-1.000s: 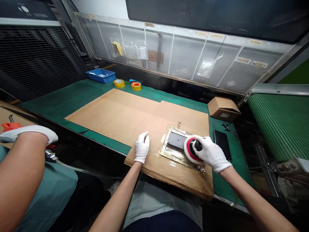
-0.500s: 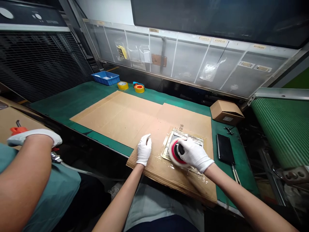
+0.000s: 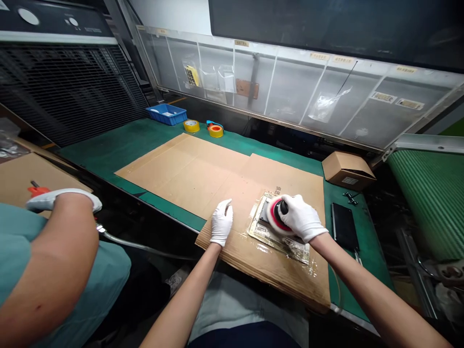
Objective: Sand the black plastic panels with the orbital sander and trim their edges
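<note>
Firmly, fingers of the right hand (image 3: 300,217) grip a polishing disc (image 3: 274,218) pressed on the dark plate (image 3: 262,215) (on cardboard (image 3: 203,179) at the green surface (image 3: 108,150)'s near edge), the left hand (image 3: 222,222) resting open beside it.

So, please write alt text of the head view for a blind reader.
The person's gloved right hand grips a round red-and-white sanding tool on a dark plate lying in clear film on cardboard; the gloved left hand rests on the cardboard. A co-worker's gloved hand is at far left.
</note>
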The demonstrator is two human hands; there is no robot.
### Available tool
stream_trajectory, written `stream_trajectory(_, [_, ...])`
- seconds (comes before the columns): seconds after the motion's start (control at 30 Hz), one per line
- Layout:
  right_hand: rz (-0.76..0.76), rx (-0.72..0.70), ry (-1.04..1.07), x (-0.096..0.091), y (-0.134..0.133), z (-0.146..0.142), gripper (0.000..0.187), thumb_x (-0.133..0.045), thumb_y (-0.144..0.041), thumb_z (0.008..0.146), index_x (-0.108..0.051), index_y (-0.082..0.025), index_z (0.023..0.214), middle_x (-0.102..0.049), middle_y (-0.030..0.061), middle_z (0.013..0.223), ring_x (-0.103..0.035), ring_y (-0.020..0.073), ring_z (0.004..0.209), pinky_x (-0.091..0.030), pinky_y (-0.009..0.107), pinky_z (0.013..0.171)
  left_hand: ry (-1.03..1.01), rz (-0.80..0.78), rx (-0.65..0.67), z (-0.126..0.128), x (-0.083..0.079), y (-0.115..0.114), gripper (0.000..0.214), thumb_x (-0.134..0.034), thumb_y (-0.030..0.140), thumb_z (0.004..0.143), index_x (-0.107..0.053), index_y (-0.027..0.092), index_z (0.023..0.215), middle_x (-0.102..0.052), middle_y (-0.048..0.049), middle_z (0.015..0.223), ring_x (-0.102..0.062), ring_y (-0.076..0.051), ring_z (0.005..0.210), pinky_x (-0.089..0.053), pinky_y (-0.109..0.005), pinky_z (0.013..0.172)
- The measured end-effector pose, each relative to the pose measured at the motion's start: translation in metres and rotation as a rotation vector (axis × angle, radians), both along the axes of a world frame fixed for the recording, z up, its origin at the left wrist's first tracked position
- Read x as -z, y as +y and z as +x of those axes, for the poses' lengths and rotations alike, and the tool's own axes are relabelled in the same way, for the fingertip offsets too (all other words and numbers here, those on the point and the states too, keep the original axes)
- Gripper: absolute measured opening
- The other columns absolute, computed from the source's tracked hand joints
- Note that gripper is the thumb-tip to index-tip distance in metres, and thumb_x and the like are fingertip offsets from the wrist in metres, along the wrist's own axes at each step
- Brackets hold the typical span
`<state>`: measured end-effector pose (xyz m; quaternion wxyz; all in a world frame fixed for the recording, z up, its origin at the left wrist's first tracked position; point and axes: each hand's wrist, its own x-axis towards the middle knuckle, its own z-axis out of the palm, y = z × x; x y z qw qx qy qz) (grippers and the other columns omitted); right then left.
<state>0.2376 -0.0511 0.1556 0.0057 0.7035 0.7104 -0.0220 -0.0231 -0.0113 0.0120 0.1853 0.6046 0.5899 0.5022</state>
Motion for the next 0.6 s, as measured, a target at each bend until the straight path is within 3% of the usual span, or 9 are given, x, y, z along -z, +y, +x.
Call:
stream_trajectory(0.17, [-0.018, -0.138, 0.079, 0.003, -0.002, 0.012, 0.032, -0.053, -0.047, 0.095, -0.062, -0.03, 0.121, -0.061, 0.0069, 0.102, -0.063, 0.0209, 0.076, -0.04, 0.03, 0.065, -0.002, 0.003, -0.013, 0.0, -0.001, 0.0, 0.026, -0.055, 0.017, 0.094, -0.07, 0.014, 0.115, -0.073, -0.013, 0.118, -0.07, -0.024, 0.111, -0.055, -0.044, 0.105])
stream_trajectory(0.33, [-0.04, 0.069, 0.0, -0.001, 0.003, 0.025, 0.037, -0.048, -0.052, 0.097, -0.063, -0.028, 0.12, -0.059, 0.0091, 0.104, -0.062, 0.0205, 0.071, -0.035, 0.029, 0.06, -0.002, -0.005, 0.001, -0.001, -0.001, 0.0, 0.026, -0.054, 0.018, 0.095, -0.069, 0.016, 0.116, -0.072, -0.0123, 0.119, -0.069, -0.024, 0.113, -0.054, -0.044, 0.107])
stream_trajectory(0.5, [-0.05, -0.096, 0.074, 0.004, -0.006, 0.02, 0.036, -0.053, -0.049, 0.095, -0.06, -0.031, 0.125, -0.06, 0.0073, 0.106, -0.061, 0.0191, 0.075, -0.038, 0.028, 0.064, 0.015, -0.011, -0.001, -0.001, -0.001, 0.001, 0.026, -0.055, 0.019, 0.094, -0.069, 0.015, 0.116, -0.072, -0.0131, 0.12, -0.069, -0.025, 0.113, -0.054, -0.045, 0.107])
stream_trajectory(0.6, [-0.032, -0.039, 0.047, 0.005, -0.003, 0.016, 0.035, -0.05, -0.051, 0.096, -0.061, -0.031, 0.123, -0.059, 0.0078, 0.104, -0.061, 0.0196, 0.072, -0.037, 0.029, 0.063, 0.014, -0.005, 0.001, -0.001, -0.001, 0.0, 0.026, -0.054, 0.018, 0.095, -0.069, 0.015, 0.116, -0.072, -0.0132, 0.12, -0.069, -0.025, 0.113, -0.054, -0.045, 0.107])
